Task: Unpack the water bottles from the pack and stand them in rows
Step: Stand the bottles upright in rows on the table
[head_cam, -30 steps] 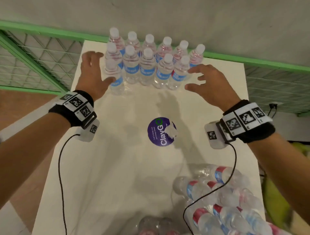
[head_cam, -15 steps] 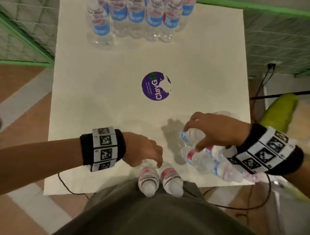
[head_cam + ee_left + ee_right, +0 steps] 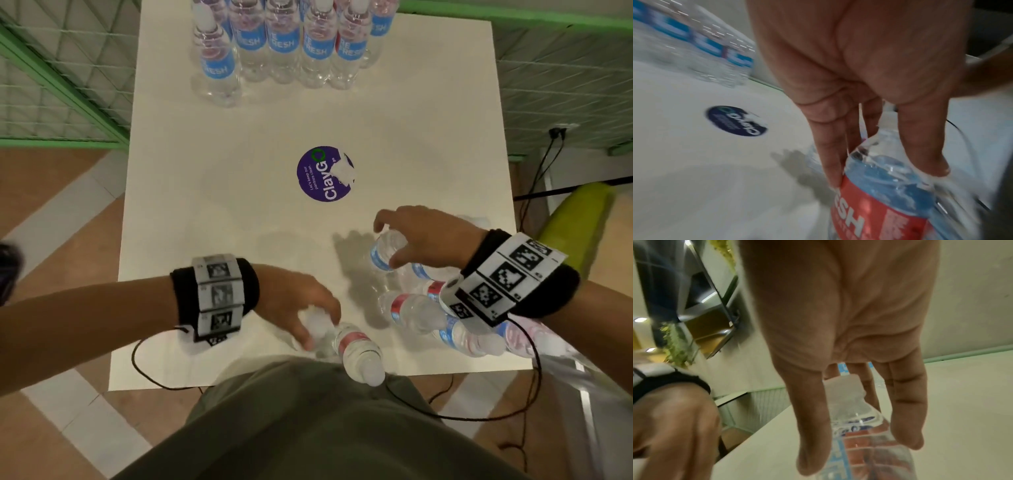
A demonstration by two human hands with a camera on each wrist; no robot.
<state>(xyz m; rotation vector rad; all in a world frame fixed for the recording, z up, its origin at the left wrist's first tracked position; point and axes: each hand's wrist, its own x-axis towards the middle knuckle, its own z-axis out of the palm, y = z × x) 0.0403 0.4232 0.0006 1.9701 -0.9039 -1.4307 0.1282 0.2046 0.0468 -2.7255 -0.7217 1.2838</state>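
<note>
Risk sits at near edge of tabletop (image 3: 205,240): left hand (image 3: 294,301) grips one bottle (image 3: 317,327) by its top, right hand (image 3: 421,236) grips another (image 3: 383,253) from pack (image 3: 455,322); neighbour bottle (image 3: 359,353) overhangs, a nudge could drop it; standing rows (image 3: 284,44) sit at far end.

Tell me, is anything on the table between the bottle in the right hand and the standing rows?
Nothing that blocks it. Between the bottle held by the right hand and the standing rows lies only a flat purple sticker.
</note>
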